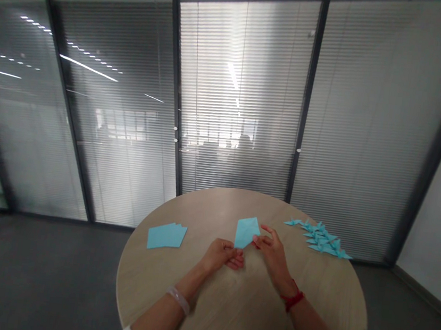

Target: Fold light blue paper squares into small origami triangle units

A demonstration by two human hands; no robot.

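A partly folded light blue paper [246, 231] lies near the middle of the round wooden table [158, 280]. My left hand [222, 254] is closed in a pinch on the paper's near lower corner. My right hand [272, 249] grips the paper's right edge with thumb and fingers. A clear bracelet sits on my left wrist and a red string band on my right wrist.
A small stack of flat blue paper sheets [166, 235] lies on the table's left side. Several finished blue paper cranes [321, 237] are grouped at the far right. Behind the table stand glass walls with closed blinds [237, 97]. Grey carpet surrounds the table.
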